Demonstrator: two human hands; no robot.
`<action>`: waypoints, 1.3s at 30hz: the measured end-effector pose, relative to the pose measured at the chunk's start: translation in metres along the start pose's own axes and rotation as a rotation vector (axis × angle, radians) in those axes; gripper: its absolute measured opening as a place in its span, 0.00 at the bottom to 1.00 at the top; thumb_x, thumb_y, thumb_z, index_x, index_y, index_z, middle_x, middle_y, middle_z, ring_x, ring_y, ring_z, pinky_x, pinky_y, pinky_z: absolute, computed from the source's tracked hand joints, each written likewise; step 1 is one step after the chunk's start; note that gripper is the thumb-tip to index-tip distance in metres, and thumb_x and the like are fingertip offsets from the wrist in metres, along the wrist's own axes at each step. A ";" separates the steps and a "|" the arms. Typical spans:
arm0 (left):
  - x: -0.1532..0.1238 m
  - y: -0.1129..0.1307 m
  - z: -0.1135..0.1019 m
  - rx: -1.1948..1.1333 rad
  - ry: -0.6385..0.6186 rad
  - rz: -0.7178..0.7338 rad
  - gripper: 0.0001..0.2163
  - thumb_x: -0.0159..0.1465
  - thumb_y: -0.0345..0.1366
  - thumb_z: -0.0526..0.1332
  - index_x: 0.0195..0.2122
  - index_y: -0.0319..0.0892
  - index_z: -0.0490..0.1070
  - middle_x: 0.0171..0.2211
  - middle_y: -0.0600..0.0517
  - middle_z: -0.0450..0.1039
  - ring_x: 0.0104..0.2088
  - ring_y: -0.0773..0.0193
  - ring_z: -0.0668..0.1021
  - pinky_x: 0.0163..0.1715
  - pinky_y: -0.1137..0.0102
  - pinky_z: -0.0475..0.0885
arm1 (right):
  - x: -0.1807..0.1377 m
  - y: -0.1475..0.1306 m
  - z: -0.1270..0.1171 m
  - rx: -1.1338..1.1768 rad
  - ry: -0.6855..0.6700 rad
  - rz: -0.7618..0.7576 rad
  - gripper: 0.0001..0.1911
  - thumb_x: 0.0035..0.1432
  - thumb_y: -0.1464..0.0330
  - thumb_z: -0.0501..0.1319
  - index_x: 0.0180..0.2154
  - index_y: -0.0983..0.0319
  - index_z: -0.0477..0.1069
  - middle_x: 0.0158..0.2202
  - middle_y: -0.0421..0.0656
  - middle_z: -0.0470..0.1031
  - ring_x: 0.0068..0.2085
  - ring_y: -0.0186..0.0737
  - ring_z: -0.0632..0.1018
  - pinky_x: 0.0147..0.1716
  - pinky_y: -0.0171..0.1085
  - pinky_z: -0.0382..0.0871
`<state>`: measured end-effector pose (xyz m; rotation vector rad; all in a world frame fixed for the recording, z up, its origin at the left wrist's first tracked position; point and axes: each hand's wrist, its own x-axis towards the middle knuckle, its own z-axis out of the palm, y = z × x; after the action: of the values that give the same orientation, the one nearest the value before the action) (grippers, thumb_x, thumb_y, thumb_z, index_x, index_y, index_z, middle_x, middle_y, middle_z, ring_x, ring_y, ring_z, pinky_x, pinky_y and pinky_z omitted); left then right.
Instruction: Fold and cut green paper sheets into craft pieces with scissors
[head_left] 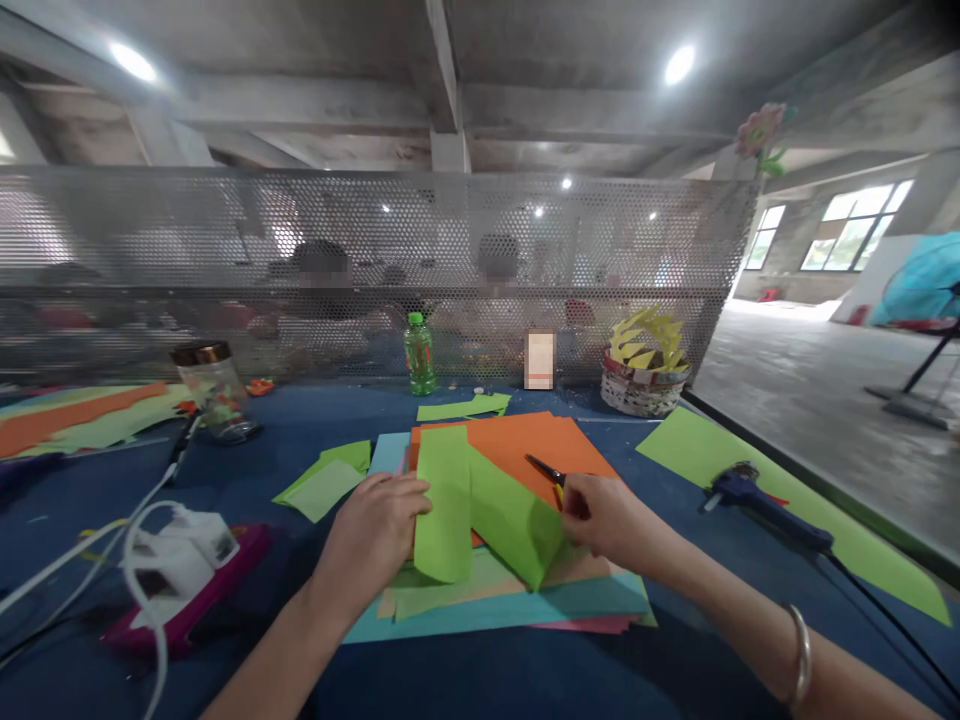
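Observation:
My left hand [386, 515] lies on the left edge of an upright light-green paper strip [444, 510], its fingers closed against that edge. A second, folded green paper [517, 515] slants to the right from behind the strip. My right hand [607, 515] is closed at the right corner of this folded paper. Dark blades of scissors [545, 468] stick out of the right hand toward the upper left, with a bit of yellow beside them; their handles are hidden by the fingers. Beneath are orange paper [510, 435] and stacked blue paper [600, 598].
Right of the stack, a glue gun [772, 510] with a cord rests partly on green paper [892, 560]. Behind stand a woven basket [645, 388], a green bottle [420, 358] and a mesh partition [187, 240]. A jar [221, 400] and a power strip [187, 605] with cables are left.

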<state>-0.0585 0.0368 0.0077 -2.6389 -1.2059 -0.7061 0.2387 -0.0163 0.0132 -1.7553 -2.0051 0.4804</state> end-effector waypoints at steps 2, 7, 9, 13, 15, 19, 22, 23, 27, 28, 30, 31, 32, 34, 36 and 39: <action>-0.001 -0.002 -0.001 0.011 -0.064 -0.003 0.18 0.56 0.23 0.53 0.29 0.50 0.80 0.40 0.52 0.81 0.43 0.55 0.80 0.45 0.58 0.72 | 0.001 0.000 -0.001 -0.017 0.032 -0.016 0.06 0.47 0.76 0.57 0.25 0.60 0.63 0.23 0.38 0.72 0.23 0.33 0.72 0.22 0.30 0.56; -0.003 -0.003 -0.002 0.049 -0.143 -0.016 0.20 0.54 0.22 0.51 0.30 0.49 0.81 0.39 0.51 0.81 0.41 0.53 0.81 0.41 0.58 0.73 | 0.003 0.001 -0.006 -0.030 0.052 -0.028 0.05 0.48 0.76 0.57 0.26 0.61 0.67 0.25 0.39 0.74 0.27 0.35 0.72 0.24 0.31 0.56; -0.003 -0.003 -0.003 0.038 -0.136 -0.014 0.19 0.56 0.23 0.51 0.31 0.49 0.81 0.38 0.50 0.81 0.41 0.53 0.81 0.41 0.59 0.74 | 0.003 0.002 -0.006 -0.024 0.040 -0.024 0.05 0.48 0.76 0.58 0.29 0.61 0.68 0.25 0.39 0.74 0.27 0.35 0.73 0.24 0.31 0.56; -0.005 -0.001 -0.004 -0.012 -0.120 -0.022 0.16 0.60 0.27 0.52 0.34 0.49 0.81 0.40 0.51 0.81 0.41 0.54 0.80 0.42 0.61 0.74 | 0.004 0.003 -0.005 -0.008 0.012 -0.020 0.06 0.50 0.75 0.58 0.32 0.60 0.68 0.25 0.39 0.75 0.27 0.36 0.74 0.23 0.31 0.56; -0.005 0.000 -0.003 -0.019 -0.122 -0.039 0.16 0.62 0.29 0.53 0.36 0.49 0.80 0.42 0.51 0.81 0.42 0.54 0.80 0.44 0.59 0.74 | 0.003 0.004 -0.005 -0.006 0.002 -0.025 0.06 0.51 0.74 0.58 0.33 0.60 0.68 0.25 0.38 0.75 0.27 0.36 0.74 0.23 0.31 0.56; -0.003 0.001 0.000 -0.122 -0.110 -0.059 0.14 0.66 0.36 0.53 0.46 0.49 0.77 0.49 0.52 0.77 0.50 0.55 0.77 0.51 0.58 0.70 | 0.002 0.005 -0.004 -0.005 -0.016 -0.043 0.08 0.51 0.74 0.59 0.35 0.60 0.69 0.24 0.37 0.74 0.26 0.35 0.73 0.23 0.31 0.54; -0.003 0.004 0.003 -0.235 -0.211 0.011 0.16 0.68 0.42 0.52 0.55 0.51 0.70 0.56 0.52 0.70 0.57 0.56 0.71 0.57 0.58 0.64 | 0.001 0.004 -0.002 0.001 -0.018 -0.055 0.09 0.51 0.74 0.58 0.36 0.59 0.69 0.24 0.37 0.74 0.26 0.35 0.73 0.23 0.31 0.55; -0.004 0.005 0.004 -0.256 -0.254 0.029 0.18 0.68 0.44 0.52 0.58 0.52 0.67 0.59 0.52 0.67 0.59 0.56 0.69 0.58 0.58 0.64 | 0.001 0.004 -0.001 0.004 -0.018 -0.058 0.09 0.51 0.74 0.58 0.37 0.59 0.69 0.24 0.37 0.74 0.26 0.35 0.73 0.24 0.31 0.55; -0.008 0.008 0.006 -0.178 -0.302 -0.050 0.28 0.64 0.50 0.57 0.65 0.51 0.55 0.65 0.49 0.56 0.63 0.51 0.62 0.58 0.56 0.62 | 0.000 0.005 0.001 0.014 -0.019 -0.069 0.09 0.51 0.73 0.58 0.37 0.60 0.69 0.24 0.37 0.74 0.26 0.35 0.73 0.23 0.31 0.55; -0.010 0.008 0.007 -0.132 -0.291 -0.099 0.32 0.62 0.51 0.58 0.65 0.49 0.53 0.65 0.46 0.55 0.64 0.48 0.60 0.59 0.55 0.61 | 0.000 0.005 0.001 0.015 -0.018 -0.072 0.10 0.51 0.73 0.58 0.38 0.60 0.68 0.24 0.37 0.74 0.26 0.35 0.73 0.23 0.31 0.55; -0.012 0.007 0.007 -0.057 -0.292 -0.176 0.37 0.60 0.53 0.59 0.66 0.43 0.52 0.66 0.42 0.53 0.64 0.44 0.58 0.58 0.52 0.60 | 0.000 0.006 0.002 0.016 -0.016 -0.076 0.10 0.51 0.73 0.58 0.38 0.60 0.68 0.24 0.37 0.74 0.26 0.35 0.73 0.23 0.31 0.55; -0.013 0.007 0.008 -0.037 -0.308 -0.186 0.37 0.60 0.55 0.58 0.66 0.42 0.52 0.65 0.41 0.53 0.64 0.43 0.57 0.58 0.52 0.60 | 0.000 0.006 0.002 0.016 -0.016 -0.078 0.10 0.51 0.73 0.58 0.38 0.60 0.68 0.24 0.37 0.74 0.26 0.35 0.73 0.23 0.31 0.55; -0.014 0.006 0.008 -0.028 -0.328 -0.180 0.36 0.61 0.56 0.56 0.66 0.42 0.53 0.65 0.41 0.53 0.64 0.43 0.58 0.57 0.53 0.61 | 0.000 0.006 0.003 0.017 -0.019 -0.080 0.09 0.52 0.73 0.58 0.38 0.60 0.68 0.24 0.37 0.73 0.26 0.35 0.73 0.23 0.31 0.55; -0.015 0.004 0.008 -0.034 -0.356 -0.152 0.32 0.63 0.56 0.53 0.64 0.44 0.57 0.65 0.41 0.54 0.64 0.44 0.59 0.57 0.53 0.62 | 0.000 0.005 0.004 0.019 -0.027 -0.084 0.09 0.52 0.72 0.58 0.38 0.60 0.68 0.23 0.37 0.73 0.25 0.35 0.73 0.22 0.32 0.54; -0.016 0.004 0.008 -0.048 -0.366 -0.155 0.31 0.64 0.56 0.52 0.63 0.44 0.59 0.65 0.42 0.54 0.64 0.43 0.59 0.57 0.51 0.60 | -0.001 0.004 0.005 0.020 -0.033 -0.089 0.09 0.52 0.72 0.58 0.38 0.60 0.69 0.23 0.37 0.73 0.25 0.36 0.73 0.22 0.32 0.54; -0.014 0.008 0.007 -0.064 -0.416 -0.209 0.32 0.64 0.57 0.51 0.65 0.44 0.56 0.66 0.42 0.50 0.65 0.43 0.55 0.59 0.49 0.56 | -0.002 0.004 0.007 0.023 -0.031 -0.099 0.10 0.51 0.72 0.59 0.38 0.60 0.69 0.23 0.36 0.73 0.26 0.36 0.73 0.22 0.32 0.54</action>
<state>-0.0584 0.0244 -0.0043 -2.8299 -1.6055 -0.2243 0.2383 -0.0178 0.0051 -1.6361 -2.0881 0.4993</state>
